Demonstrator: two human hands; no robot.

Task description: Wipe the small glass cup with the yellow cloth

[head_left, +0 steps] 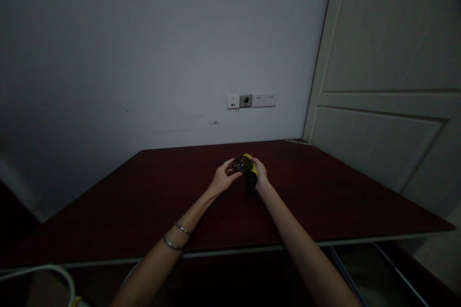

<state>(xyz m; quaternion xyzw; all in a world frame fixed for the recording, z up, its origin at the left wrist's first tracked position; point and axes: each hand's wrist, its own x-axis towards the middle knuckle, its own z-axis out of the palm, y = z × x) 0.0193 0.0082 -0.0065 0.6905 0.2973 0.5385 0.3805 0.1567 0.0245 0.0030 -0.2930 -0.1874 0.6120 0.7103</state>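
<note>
Above the dark red tabletop [173,206], my two hands meet at its middle. My left hand [224,176] is closed, thumb and fingers pinching a dark, glossy, see-through object [242,165] by its left side; its kind is too small and dim to make out. Wrapped around a yellow and black rounded object [254,175] is my right hand [260,171], with most of its fingers hidden behind. The two objects touch or overlap; I cannot tell whether they are joined. Two bracelets circle my left forearm.
Behind the table rises a pale wall with a row of sockets [264,100] and switches. A panelled white door [382,139] stands along the right side. At the lower left, a white curved tube [54,268] shows by the table's front edge.
</note>
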